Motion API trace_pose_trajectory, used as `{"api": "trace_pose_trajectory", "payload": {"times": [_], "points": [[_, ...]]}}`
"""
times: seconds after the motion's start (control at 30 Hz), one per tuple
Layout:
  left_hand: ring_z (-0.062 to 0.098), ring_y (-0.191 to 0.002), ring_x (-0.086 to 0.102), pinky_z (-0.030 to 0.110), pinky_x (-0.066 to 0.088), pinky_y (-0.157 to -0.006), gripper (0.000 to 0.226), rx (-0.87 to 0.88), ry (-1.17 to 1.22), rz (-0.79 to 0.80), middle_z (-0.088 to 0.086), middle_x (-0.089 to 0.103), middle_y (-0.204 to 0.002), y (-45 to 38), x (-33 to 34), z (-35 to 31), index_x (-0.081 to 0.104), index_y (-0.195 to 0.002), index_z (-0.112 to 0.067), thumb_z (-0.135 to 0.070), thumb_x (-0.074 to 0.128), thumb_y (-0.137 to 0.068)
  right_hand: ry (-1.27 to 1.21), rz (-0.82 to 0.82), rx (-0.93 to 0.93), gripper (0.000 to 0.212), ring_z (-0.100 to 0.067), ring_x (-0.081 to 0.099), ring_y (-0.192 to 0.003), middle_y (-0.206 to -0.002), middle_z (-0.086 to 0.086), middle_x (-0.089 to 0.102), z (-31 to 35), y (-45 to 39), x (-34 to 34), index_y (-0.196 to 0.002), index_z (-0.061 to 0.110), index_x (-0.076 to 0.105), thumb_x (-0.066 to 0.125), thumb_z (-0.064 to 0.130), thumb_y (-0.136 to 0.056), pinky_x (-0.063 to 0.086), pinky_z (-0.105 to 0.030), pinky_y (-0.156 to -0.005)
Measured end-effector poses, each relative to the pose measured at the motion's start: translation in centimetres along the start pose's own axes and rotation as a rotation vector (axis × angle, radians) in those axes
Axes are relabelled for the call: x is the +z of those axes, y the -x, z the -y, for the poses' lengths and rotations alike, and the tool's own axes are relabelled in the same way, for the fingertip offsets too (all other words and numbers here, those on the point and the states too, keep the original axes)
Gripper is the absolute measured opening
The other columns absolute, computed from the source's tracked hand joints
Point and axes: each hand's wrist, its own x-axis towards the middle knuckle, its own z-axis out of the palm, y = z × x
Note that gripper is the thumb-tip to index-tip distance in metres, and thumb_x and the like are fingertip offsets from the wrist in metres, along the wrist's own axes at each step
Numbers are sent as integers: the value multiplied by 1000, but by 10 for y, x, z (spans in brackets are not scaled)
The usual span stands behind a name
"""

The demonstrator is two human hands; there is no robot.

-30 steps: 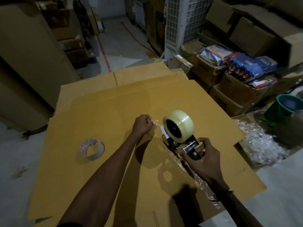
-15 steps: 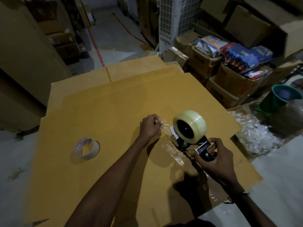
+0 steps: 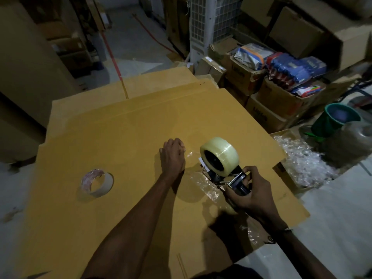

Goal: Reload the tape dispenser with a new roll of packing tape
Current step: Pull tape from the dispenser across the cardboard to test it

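With the new roll (image 3: 219, 153) seated, your right hand (image 3: 248, 193) grips the dispenser (image 3: 234, 181) while your left hand (image 3: 172, 156) seemingly pinches the tape end beside it; thread it next.

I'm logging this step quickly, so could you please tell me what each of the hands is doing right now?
Left hand: closed, pinching the loose tape end pulled from the new roll.
Right hand: closed around the tape dispenser handle.
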Motion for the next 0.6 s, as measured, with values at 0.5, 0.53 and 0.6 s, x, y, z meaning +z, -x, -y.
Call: {"api": "trace_pose_trajectory", "payload": {"times": [0.5, 0.53, 0.6], "points": [[18, -161, -13, 64, -5, -126, 72, 416, -296, 493, -10, -6, -174, 28, -10, 34, -1, -167, -27, -65, 13, -107, 42, 48, 28, 63, 6, 76, -72, -100, 43, 70, 8, 4, -4, -115, 42, 40, 88, 57, -76, 62, -19, -60], [18, -161, -14, 64, -4, -126, 72, 406, -297, 485, -9, -6, -174, 29, -10, 33, -1, -167, -27, -66, 13, -107, 56, 56, 32, 64, 5, 76, -72, -99, 44, 69, 8, 3, -5, -115, 38, 39, 86, 59, -76, 63, -21, -59], [17, -162, -13, 64, -5, -126, 70, 446, -282, 453, -9, -4, -175, 35, -12, 32, 0, -167, -28, -64, 13, -108, 91, 75, 53, 68, 0, 76, -67, -91, 37, 73, 7, 2, -5, -117, 32, 37, 83, 61, -77, 65, -30, -58]]}}
